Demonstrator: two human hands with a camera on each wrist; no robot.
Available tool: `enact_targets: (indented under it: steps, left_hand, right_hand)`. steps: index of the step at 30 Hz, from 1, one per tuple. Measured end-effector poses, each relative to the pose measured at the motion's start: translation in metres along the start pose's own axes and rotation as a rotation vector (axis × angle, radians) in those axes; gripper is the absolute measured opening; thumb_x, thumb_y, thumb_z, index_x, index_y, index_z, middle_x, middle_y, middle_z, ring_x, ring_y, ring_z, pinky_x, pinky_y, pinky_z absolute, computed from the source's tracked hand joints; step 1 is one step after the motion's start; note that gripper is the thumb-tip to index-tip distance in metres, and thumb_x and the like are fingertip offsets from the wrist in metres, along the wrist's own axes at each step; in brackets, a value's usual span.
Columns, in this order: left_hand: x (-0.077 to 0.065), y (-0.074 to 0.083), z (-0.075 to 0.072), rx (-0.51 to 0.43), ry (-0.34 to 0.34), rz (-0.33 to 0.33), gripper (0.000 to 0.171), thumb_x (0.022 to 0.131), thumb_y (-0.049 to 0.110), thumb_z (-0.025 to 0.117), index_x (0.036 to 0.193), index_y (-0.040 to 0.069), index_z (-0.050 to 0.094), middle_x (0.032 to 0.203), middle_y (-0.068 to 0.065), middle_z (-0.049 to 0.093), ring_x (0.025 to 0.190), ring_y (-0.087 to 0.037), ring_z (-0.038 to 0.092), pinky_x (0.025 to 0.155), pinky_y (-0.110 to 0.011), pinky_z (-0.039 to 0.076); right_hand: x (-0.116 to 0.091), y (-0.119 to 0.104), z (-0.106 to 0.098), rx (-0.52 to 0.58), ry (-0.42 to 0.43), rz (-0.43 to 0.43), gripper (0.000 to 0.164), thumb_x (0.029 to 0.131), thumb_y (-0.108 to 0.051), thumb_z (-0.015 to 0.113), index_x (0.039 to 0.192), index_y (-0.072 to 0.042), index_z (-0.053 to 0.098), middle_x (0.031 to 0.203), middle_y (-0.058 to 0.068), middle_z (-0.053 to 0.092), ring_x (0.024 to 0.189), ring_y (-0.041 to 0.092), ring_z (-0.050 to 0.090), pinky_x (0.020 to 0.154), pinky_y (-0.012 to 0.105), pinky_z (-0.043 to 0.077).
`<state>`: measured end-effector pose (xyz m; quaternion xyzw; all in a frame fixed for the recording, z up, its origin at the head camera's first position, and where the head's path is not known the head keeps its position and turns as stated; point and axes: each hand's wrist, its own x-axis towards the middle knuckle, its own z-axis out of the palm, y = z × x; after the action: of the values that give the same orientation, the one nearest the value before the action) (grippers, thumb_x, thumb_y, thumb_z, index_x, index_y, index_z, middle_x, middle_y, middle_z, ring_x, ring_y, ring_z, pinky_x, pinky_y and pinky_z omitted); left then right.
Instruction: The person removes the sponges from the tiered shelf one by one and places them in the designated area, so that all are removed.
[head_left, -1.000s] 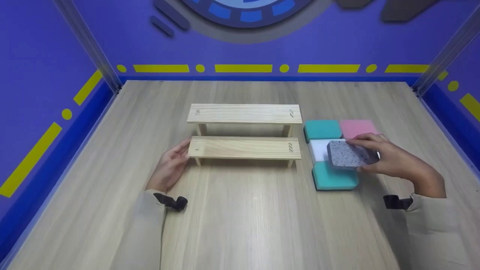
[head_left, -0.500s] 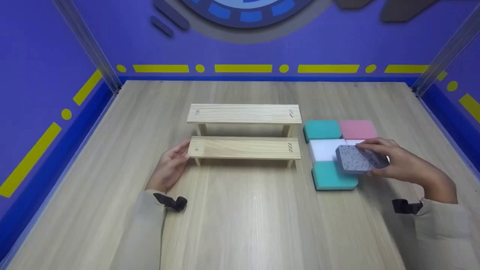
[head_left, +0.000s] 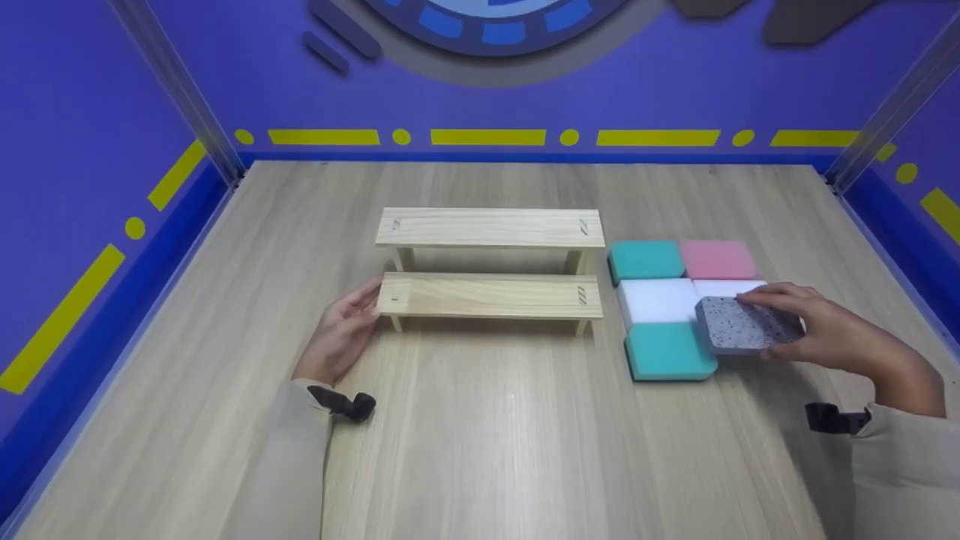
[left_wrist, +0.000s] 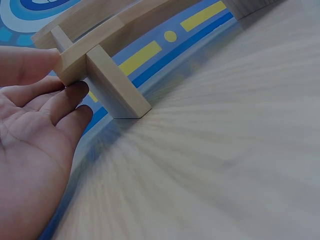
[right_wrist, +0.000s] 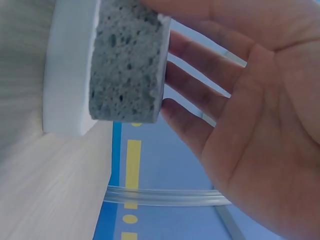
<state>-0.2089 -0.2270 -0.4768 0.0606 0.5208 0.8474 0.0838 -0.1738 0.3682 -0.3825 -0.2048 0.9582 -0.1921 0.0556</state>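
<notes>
In the head view my left hand pinches the left end of the front wooden stand, a low bench-shaped shelf. The left wrist view has the thumb at the board's end and the fingers beneath, beside a leg. On the right, my right hand grips a grey speckled sponge between thumb and fingers. It overlaps the right white sponge, partly hiding it, and the corner of the front teal sponge. In the right wrist view the grey sponge sits against the white sponge; whether they touch is unclear.
Behind the front stand is a second wooden stand. A teal sponge, a pink sponge and another white sponge lie together right of the stands. Blue walls enclose the wooden table.
My right hand has moved right and slightly toward me with the grey sponge, uncovering more of the white and teal sponges. The left hand and both stands have stayed put.
</notes>
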Motion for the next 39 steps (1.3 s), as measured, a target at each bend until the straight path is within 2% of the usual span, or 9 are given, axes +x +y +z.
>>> enact_targets:
  steps: [6, 10, 14, 24, 28, 31, 33, 37, 39]
  left_hand:
    - [0.0, 0.0, -0.001, -0.006, 0.003, -0.007, 0.062, 0.089, -0.018, 0.037, 0.147, -0.012, 0.014, 0.158, -0.025, 0.014, 0.146, -0.032, 0.017, 0.11, -0.022, 0.038]
    - [0.0, 0.0, -0.001, 0.008, 0.008, -0.009, 0.062, 0.09, -0.017, 0.038, 0.147, -0.013, 0.015, 0.158, -0.025, 0.014, 0.147, -0.032, 0.016, 0.108, -0.019, 0.041]
    - [0.0, 0.0, -0.001, 0.02, 0.018, -0.011, 0.061, 0.09, -0.017, 0.037, 0.147, -0.013, 0.015, 0.158, -0.025, 0.015, 0.147, -0.032, 0.016, 0.108, -0.019, 0.041]
    - [0.0, -0.001, -0.001, 0.004, 0.011, 0.003, 0.061, 0.089, -0.018, 0.036, 0.147, -0.014, 0.016, 0.157, -0.026, 0.015, 0.146, -0.032, 0.017, 0.109, -0.021, 0.04]
    - [0.001, -0.001, -0.001, 0.006, 0.004, 0.005, 0.061, 0.089, -0.018, 0.036, 0.147, -0.014, 0.015, 0.157, -0.026, 0.015, 0.146, -0.032, 0.017, 0.109, -0.021, 0.04]
    - [0.002, -0.001, -0.001, 0.003, 0.006, 0.005, 0.061, 0.09, -0.018, 0.036, 0.147, -0.013, 0.016, 0.157, -0.026, 0.016, 0.145, -0.032, 0.018, 0.109, -0.021, 0.04]
    - [0.002, -0.001, -0.001, 0.003, 0.007, 0.0, 0.061, 0.09, -0.018, 0.036, 0.147, -0.014, 0.016, 0.157, -0.026, 0.016, 0.145, -0.033, 0.018, 0.109, -0.021, 0.04]
    - [0.001, 0.0, -0.001, -0.001, 0.007, -0.006, 0.061, 0.09, -0.018, 0.036, 0.147, -0.013, 0.016, 0.158, -0.026, 0.015, 0.146, -0.032, 0.018, 0.109, -0.021, 0.04]
    - [0.0, 0.0, -0.001, 0.0, 0.005, -0.007, 0.061, 0.09, -0.018, 0.036, 0.147, -0.013, 0.015, 0.158, -0.025, 0.015, 0.146, -0.032, 0.017, 0.108, -0.02, 0.04]
  right_hand:
    - [-0.005, 0.007, 0.0, -0.018, -0.018, 0.022, 0.07, 0.068, -0.001, 0.079, 0.133, 0.001, 0.052, 0.131, 0.028, 0.046, 0.116, 0.046, 0.043, 0.088, 0.053, 0.05]
    - [-0.008, 0.012, 0.001, -0.004, -0.026, 0.029, 0.07, 0.068, -0.001, 0.079, 0.132, 0.002, 0.052, 0.131, 0.029, 0.045, 0.112, 0.043, 0.044, 0.083, 0.026, 0.053]
    - [-0.01, 0.016, 0.002, -0.01, -0.02, 0.027, 0.069, 0.067, 0.0, 0.079, 0.131, 0.002, 0.053, 0.13, 0.029, 0.046, 0.112, 0.042, 0.045, 0.074, 0.002, 0.034]
    - [-0.013, 0.018, 0.006, -0.013, -0.013, 0.015, 0.069, 0.064, 0.002, 0.081, 0.128, 0.004, 0.055, 0.127, 0.029, 0.049, 0.112, 0.045, 0.045, 0.076, 0.001, 0.032]
    - [-0.013, 0.019, 0.007, -0.009, -0.044, 0.042, 0.07, 0.065, 0.001, 0.081, 0.13, 0.004, 0.053, 0.13, 0.03, 0.047, 0.116, 0.048, 0.043, 0.087, 0.03, 0.051]
    - [-0.014, 0.02, 0.008, 0.003, -0.071, 0.066, 0.07, 0.067, 0.001, 0.079, 0.131, 0.004, 0.052, 0.132, 0.031, 0.045, 0.118, 0.049, 0.041, 0.088, 0.057, 0.048]
    - [-0.015, 0.021, 0.009, 0.011, -0.081, 0.074, 0.07, 0.068, 0.001, 0.078, 0.132, 0.004, 0.051, 0.133, 0.031, 0.044, 0.119, 0.049, 0.04, 0.088, 0.058, 0.047]
    - [-0.017, 0.024, 0.009, 0.029, -0.094, 0.07, 0.07, 0.068, -0.001, 0.078, 0.132, 0.004, 0.051, 0.132, 0.03, 0.044, 0.118, 0.048, 0.041, 0.087, 0.029, 0.05]
    - [-0.017, 0.024, 0.01, 0.029, -0.098, 0.07, 0.07, 0.068, -0.002, 0.078, 0.132, 0.004, 0.051, 0.132, 0.029, 0.045, 0.118, 0.047, 0.042, 0.085, 0.025, 0.048]
